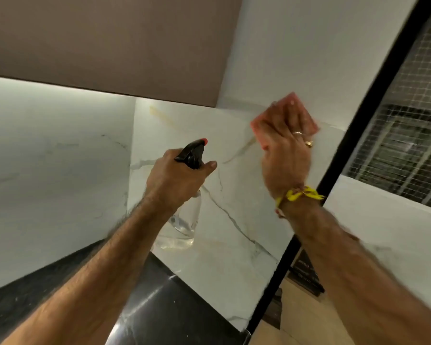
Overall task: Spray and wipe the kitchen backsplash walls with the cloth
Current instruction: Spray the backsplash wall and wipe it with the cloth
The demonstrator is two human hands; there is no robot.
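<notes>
Backsplash (234, 195) open between hands; cabinet (110, 46) caps above, black frame (334, 170) bounds right.

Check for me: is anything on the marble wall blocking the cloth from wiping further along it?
Nothing visible does. The right hand presses the pink cloth flat near the backsplash top edge; the marble around it is bare. The spray bottle, gripped by the left hand, hangs in front of the wall, lower left of the cloth.

Brown cabinet (110, 46) above black counter (159, 307), meshed window (408, 145) right.
</notes>
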